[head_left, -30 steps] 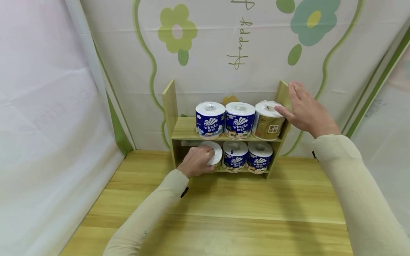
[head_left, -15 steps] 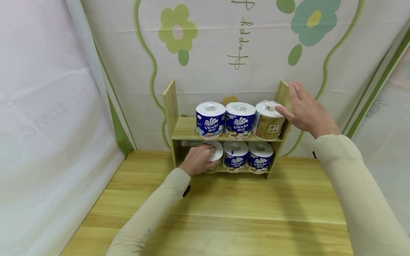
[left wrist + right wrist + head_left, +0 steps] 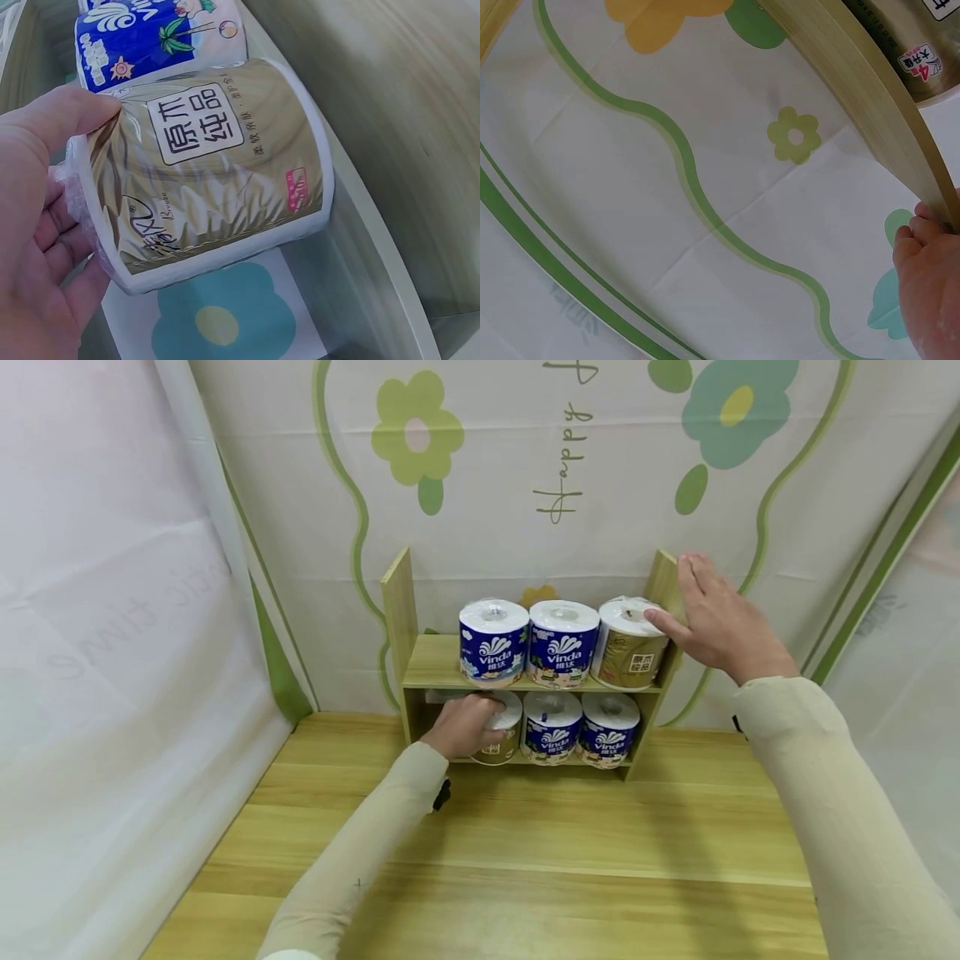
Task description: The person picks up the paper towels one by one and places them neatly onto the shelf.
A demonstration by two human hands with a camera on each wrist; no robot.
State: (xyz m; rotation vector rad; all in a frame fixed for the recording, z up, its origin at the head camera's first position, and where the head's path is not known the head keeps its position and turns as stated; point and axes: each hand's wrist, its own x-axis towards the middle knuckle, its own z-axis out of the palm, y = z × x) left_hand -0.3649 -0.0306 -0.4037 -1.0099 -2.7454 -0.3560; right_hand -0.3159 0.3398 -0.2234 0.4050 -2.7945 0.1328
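On the lower tier of a small wooden shelf, my left hand grips a gold-wrapped toilet roll at the left end. In the left wrist view my thumb lies on the gold wrapper and the fingers reach round the roll's plastic-covered end. Its printed label shows. A blue Vinda toilet roll stands to its right. My right hand holds the shelf's right side panel, thumb on the inner side and fingers outside, close to the upper gold toilet roll.
Two blue toilet rolls stand on the upper tier beside the gold one. Another blue roll stands at the lower right end. The shelf stands on a wooden table, against a printed cloth with flowers.
My left hand has shifted slightly up and turned the lower gold roll, so that its label now faces front. My right hand has stayed on the side panel.
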